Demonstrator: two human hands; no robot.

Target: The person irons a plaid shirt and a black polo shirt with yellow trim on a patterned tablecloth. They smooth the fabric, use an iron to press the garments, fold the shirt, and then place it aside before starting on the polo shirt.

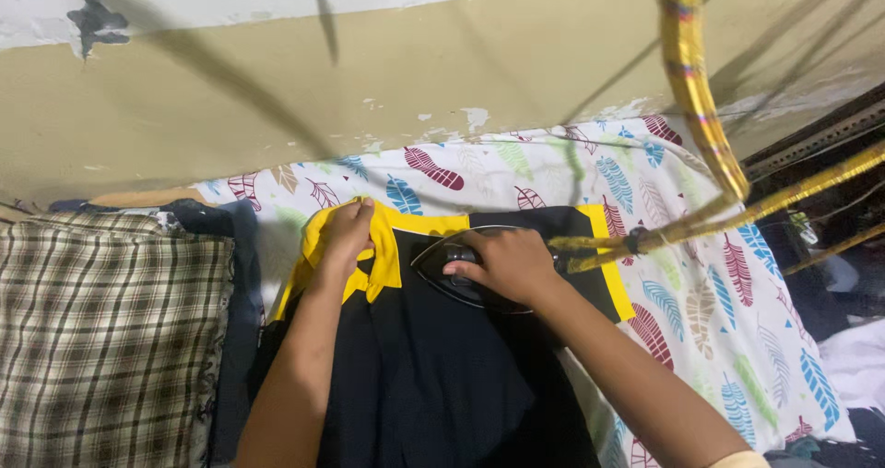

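A black garment with yellow collar and sleeve trim (442, 367) lies spread across the lower centre of the frame, on a white cloth printed with red, blue and green leaves (645, 182) that covers the work surface and runs off to the lower right. The right hand (502, 260) sits just right of centre, its fingers curled down over the handle of a dark, glossy clothes iron (442, 274) that rests flat on the upper part of the garment, close under the yellow collar band. The left hand (348, 233) is left of centre, fingers bent and pinched narrowly on the yellow collar edge, holding the fabric against the surface. The two hands are near each other but do not touch.

At the left of the frame lies a folded brown and cream checked cloth (101, 330), with a dark blue cloth (235, 274) between it and the garment. A gold-wrapped cord (696, 99) hangs down from the upper right and seems to run to the back of the iron, though the joint is hidden behind the hand. The upper frame shows a beige wall with flaking paint (277, 90).
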